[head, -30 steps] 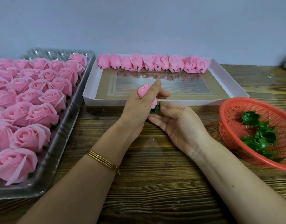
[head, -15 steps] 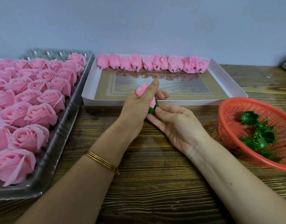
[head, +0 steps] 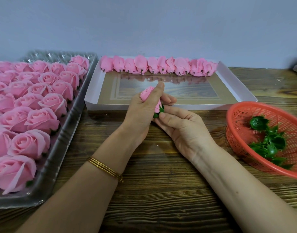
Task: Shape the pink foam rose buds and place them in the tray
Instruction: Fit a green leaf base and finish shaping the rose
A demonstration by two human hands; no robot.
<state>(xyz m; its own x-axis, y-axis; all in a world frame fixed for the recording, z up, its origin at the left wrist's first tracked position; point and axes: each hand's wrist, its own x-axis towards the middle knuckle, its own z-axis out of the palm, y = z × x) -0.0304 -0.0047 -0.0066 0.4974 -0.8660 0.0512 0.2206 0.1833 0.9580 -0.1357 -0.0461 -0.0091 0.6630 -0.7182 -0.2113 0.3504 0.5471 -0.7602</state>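
Note:
My left hand (head: 141,115) is wrapped round a pink foam rose bud (head: 146,94), squeezing its petals together in front of the white tray (head: 94,95). The bud's green sepal base (head: 159,111) shows below the hand, and my right hand (head: 181,126) pinches that base with thumb and fingers. A row of several closed pink buds (head: 157,65) lies along the far side of the white tray, stems toward me.
A clear plastic tray (head: 60,145) on the left holds several open pink roses (head: 42,120). A red mesh basket (head: 241,132) at right holds several green sepal cups (head: 270,142). Everything rests on a dark wooden table (head: 161,182) against a pale wall.
My right hand has pushed the green sepal up against the bud's base; the sepal leaves now hug the bud. Both hands sit slightly lower and closer together.

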